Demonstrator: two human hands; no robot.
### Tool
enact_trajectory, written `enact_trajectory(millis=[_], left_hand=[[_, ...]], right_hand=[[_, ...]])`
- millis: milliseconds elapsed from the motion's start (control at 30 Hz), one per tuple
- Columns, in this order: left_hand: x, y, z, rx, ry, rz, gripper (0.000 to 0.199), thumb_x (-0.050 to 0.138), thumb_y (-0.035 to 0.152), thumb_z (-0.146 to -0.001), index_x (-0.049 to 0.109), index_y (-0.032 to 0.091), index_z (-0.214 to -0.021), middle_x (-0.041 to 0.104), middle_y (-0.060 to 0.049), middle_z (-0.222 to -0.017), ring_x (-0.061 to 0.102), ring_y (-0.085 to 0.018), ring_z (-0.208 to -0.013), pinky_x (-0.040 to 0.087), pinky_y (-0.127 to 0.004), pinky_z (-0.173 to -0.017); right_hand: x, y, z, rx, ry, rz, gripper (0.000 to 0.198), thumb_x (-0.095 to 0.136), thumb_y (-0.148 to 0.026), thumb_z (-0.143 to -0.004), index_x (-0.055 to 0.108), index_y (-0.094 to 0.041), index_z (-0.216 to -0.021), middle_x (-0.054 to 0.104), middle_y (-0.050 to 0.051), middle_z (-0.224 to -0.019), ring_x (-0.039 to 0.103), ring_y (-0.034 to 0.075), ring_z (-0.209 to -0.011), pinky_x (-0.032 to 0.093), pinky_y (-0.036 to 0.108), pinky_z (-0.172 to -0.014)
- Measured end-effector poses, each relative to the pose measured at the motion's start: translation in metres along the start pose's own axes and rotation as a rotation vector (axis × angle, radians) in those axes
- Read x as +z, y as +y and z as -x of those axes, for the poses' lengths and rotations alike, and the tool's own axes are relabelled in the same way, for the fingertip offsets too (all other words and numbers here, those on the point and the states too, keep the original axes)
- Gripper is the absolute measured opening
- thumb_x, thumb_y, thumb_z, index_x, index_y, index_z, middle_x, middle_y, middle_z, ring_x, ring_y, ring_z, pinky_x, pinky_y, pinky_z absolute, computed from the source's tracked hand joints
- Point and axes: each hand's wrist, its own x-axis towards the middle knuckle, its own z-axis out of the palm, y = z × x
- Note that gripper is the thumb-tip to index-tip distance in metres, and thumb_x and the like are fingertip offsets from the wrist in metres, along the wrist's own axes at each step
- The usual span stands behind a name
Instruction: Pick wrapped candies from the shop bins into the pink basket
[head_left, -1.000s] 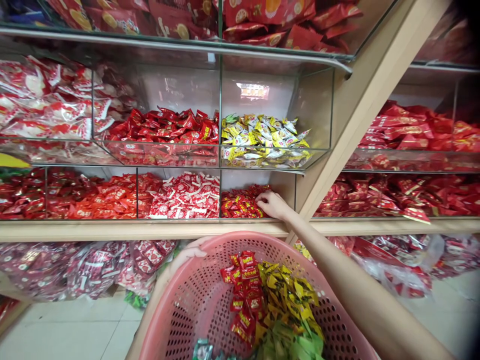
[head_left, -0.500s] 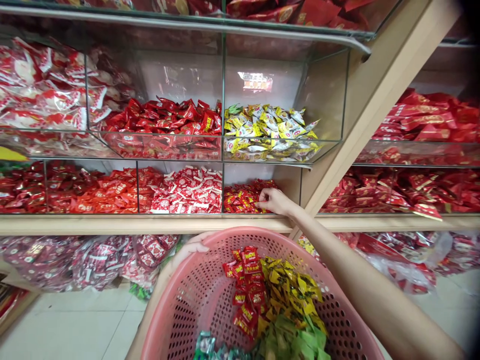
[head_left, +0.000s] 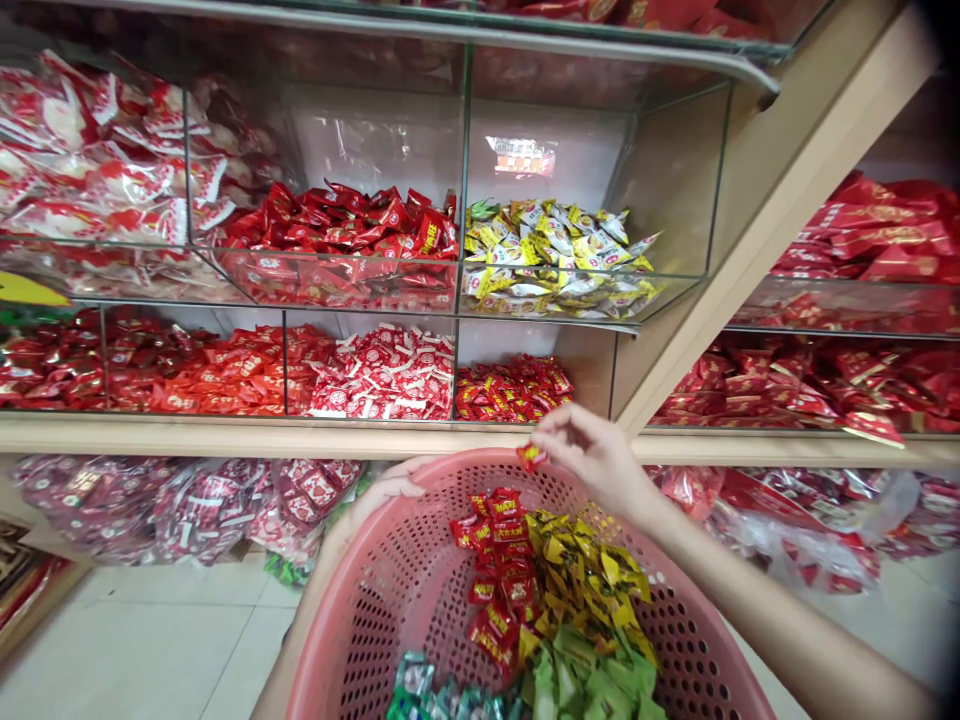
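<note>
One small red candy (head_left: pixel 531 456) is pinched between the fingertips of my right hand (head_left: pixel 592 455), just above the far rim of the pink basket (head_left: pixel 390 600). My pinch looks light, only on the edge of the wrapper (I cannot see how much of it I hold), so I think the candy could slip and fall outside the rim, onto the floor. My left hand (head_left: pixel 379 495) is closed over the rim at the left side; if it tilts the basket, the sweets inside could slide. The candy is glossy red with a little yellow, like the red candies (head_left: pixel 495 570) already lying in the basket.
</note>
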Motion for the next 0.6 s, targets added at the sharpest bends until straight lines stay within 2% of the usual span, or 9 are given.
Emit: enact_trajectory(millis=[100, 200, 400, 600], left_hand=[[-0.004, 0.001, 0.002, -0.024, -0.035, 0.009, 0.043, 0.054, 0.008, -0.072, 0.062, 0.009, -0.114, 0.067, -0.010, -0.112, 0.051, -0.030, -0.117, 0.040, -0.040, -0.095], [-0.004, 0.000, 0.003, -0.038, -0.048, 0.021, 0.041, 0.055, 0.012, -0.075, 0.061, 0.011, -0.115, 0.066, -0.009, -0.114, 0.050, -0.031, -0.118, 0.040, -0.043, -0.096], [0.000, -0.003, 0.000, -0.067, -0.040, 0.041, 0.041, 0.055, 0.037, -0.086, 0.055, 0.014, -0.121, 0.057, -0.010, -0.124, 0.055, -0.025, -0.110, 0.046, -0.047, -0.093], [0.002, -0.003, 0.001, -0.047, -0.005, 0.054, 0.042, 0.054, 0.038, -0.087, 0.054, 0.015, -0.122, 0.056, -0.010, -0.123, 0.056, -0.025, -0.109, 0.048, -0.046, -0.091]], right_hand=[[0.018, 0.012, 0.037, 0.081, -0.224, 0.048, 0.028, 0.055, -0.047, -0.087, 0.057, -0.020, -0.079, 0.056, -0.002, -0.066, 0.049, 0.012, -0.057, 0.040, 0.023, -0.053], [0.032, 0.027, 0.058, 0.087, -0.347, 0.176, 0.027, 0.051, -0.043, -0.090, 0.055, -0.020, -0.077, 0.056, -0.001, -0.069, 0.048, 0.012, -0.059, 0.038, 0.023, -0.053], [0.039, 0.031, 0.069, -0.009, -0.499, 0.355, 0.016, 0.051, -0.027, -0.091, 0.054, -0.020, -0.078, 0.060, 0.001, -0.079, 0.054, 0.013, -0.069, 0.041, 0.024, -0.062], [0.038, 0.026, 0.073, -0.080, -0.621, 0.619, 0.012, 0.049, -0.021, -0.092, 0.056, -0.021, -0.081, 0.062, 0.001, -0.086, 0.058, 0.013, -0.068, 0.039, 0.024, -0.056]])
